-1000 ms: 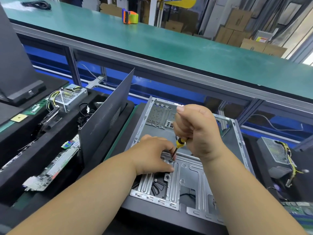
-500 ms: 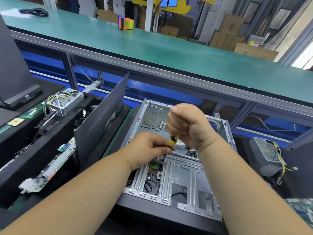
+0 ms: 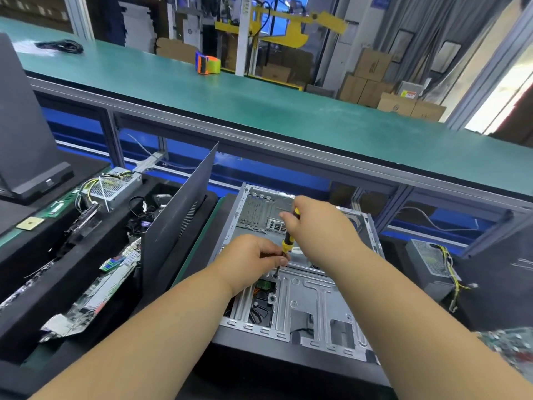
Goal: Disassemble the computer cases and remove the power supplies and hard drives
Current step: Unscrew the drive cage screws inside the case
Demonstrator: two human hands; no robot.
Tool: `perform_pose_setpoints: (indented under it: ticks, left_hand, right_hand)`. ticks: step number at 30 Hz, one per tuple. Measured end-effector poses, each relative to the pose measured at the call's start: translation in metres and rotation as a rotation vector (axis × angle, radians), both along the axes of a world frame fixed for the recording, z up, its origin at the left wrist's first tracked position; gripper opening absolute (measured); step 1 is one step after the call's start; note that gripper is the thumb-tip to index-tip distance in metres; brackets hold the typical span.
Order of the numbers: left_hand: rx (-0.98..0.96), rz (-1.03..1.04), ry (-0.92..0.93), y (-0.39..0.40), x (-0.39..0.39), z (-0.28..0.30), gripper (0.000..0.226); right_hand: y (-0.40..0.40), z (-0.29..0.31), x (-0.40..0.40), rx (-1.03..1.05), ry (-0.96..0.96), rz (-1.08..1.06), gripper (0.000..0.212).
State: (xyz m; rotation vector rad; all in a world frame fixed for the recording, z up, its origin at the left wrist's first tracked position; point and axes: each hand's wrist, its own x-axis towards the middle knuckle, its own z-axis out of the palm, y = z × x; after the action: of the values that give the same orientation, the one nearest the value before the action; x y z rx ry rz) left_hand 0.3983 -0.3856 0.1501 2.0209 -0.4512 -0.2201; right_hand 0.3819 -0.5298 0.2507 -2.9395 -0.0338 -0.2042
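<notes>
— Case position? Open grey sheet-metal computer case [image 3: 314, 301] lying on its side on dark worktop [image 3: 259, 379], straight ahead, interior facing up.

— Hands?

— Right hand [image 3: 314, 223] clenched round black-and-yellow screwdriver [image 3: 287, 243], shaft tilted, tip down on a screw in ribbed silver drive bracket [image 3: 305, 293]. Left hand [image 3: 251, 259] just beside, fingertips pinching the shaft near the tip. Both grips grasping the same tool.

— Obstructions?

— Dark grey flat side panel [image 3: 178, 212] standing on edge just left of the case, leaning, screening part of the black foam tray [image 3: 34, 284] behind it. Forearms crossing the near edge of the case, covering part of the bracket.

— Surroundings?

— Left tray: silver perforated power supply with yellow and black wires [image 3: 112, 187], loose green circuit boards [image 3: 95, 293], black cable tangle. Right of the case: second grey power supply with yellow leads [image 3: 429, 264], well apart. Beyond: long green conveyor belt [image 3: 259, 99] on aluminium frame, carrying orange-and-blue tape dispenser [image 3: 207, 62] and coiled black cable [image 3: 62, 46]. Brown cardboard boxes [image 3: 375, 82] stacked farther back.
</notes>
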Motion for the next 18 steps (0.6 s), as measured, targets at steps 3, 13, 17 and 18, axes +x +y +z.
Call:
perform_pose_setpoints:
  ticks: [3,13,17,18]
  left_hand:
    - [0.418,-0.041,-0.203,0.001,-0.003,-0.001,0.030]
    - [0.375,-0.039,-0.280,0.005,-0.009,-0.011,0.022]
    - [0.372,-0.031,-0.295,0.006,-0.009,-0.011,0.020]
    - [0.374,-0.036,-0.302,0.006,-0.008,-0.011,0.019]
  right_hand:
    - [0.001,-0.001,-0.006,0.080,0.005,0.030,0.027]
    - [-0.010,0.002,-0.018,0.258,0.075,0.186,0.018]
    - [-0.013,0.002,-0.017,0.297,0.131,0.285,0.011]
    - [-0.015,0.002,-0.016,0.311,0.143,0.308,0.010]
